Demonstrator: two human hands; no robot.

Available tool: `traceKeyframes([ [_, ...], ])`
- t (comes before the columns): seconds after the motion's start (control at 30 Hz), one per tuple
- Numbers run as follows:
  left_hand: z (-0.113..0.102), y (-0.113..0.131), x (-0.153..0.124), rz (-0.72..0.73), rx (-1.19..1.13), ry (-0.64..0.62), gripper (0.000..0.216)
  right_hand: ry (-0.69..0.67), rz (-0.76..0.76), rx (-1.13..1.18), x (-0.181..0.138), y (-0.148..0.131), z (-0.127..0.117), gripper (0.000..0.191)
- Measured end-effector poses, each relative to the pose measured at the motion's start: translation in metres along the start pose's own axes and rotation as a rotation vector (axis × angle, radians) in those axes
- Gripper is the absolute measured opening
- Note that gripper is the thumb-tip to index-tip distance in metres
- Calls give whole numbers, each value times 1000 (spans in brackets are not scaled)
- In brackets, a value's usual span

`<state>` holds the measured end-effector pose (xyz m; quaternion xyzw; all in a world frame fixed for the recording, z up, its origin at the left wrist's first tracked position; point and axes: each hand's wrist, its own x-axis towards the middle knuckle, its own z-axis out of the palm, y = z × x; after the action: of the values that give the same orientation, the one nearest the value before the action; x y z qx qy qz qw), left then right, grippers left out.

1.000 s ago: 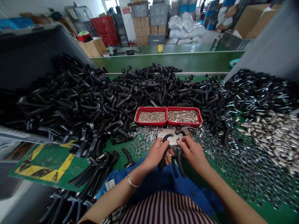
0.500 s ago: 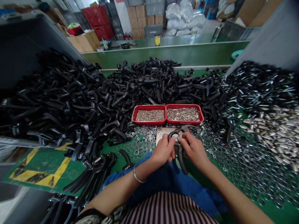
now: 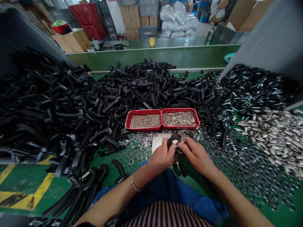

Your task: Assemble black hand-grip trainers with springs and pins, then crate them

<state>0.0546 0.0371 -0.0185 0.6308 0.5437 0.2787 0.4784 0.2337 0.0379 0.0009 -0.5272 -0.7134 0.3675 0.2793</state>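
Observation:
A black two-handled tool (image 3: 181, 165) with a hooked jaw is held between my hands, over a metal plate (image 3: 158, 142). My left hand (image 3: 163, 154) wraps round its jaw end, thumb on top. My right hand (image 3: 195, 156) pinches at a small shiny metal piece (image 3: 182, 139), which looks like a coil spring, by the jaw. The fingers partly hide the tool, and its handles point down toward my lap. Loose metal rings (image 3: 129, 154) lie beside the plate. One black curved handle (image 3: 120, 170) rests left of my left hand.
Two red trays (image 3: 144, 128) of small metal parts stand beyond the plate. Black handles (image 3: 132, 85) are heaped behind and left. Silver cylinders (image 3: 272, 135) and black pieces with metal pins (image 3: 258, 85) pile up at right. Black tools with springs (image 3: 87, 183) lie at front left.
The camera view has shifted, so the bench appears farther left. My hands still hold the tool, which looks tilted differently, and my right fingers remain at the small metal piece.

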Motion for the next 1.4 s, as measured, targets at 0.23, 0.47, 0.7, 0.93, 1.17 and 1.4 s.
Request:
traceKeyframes([
  [0.23,-10,3,-18,-18,-145,-42,40,-56,-49,-13,-2,-10,4,28],
  [0.47,-8,-1,-22,-28,-113,3,44,-39,-84,-55,-7,-14,9,28],
  [0.7,-6,1,-29,17,21,52,44,-24,-76,-3,-14,-23,7,27],
  [0.93,-22,6,-29,66,217,-46,57,-107,-33,133,-13,-25,2,27],
  [1.17,-40,21,-37,169,657,-282,72,-184,0,168,-23,-34,6,22],
  [1.4,-50,17,-5,142,723,-353,65,-295,56,-7,11,-1,21,25],
])
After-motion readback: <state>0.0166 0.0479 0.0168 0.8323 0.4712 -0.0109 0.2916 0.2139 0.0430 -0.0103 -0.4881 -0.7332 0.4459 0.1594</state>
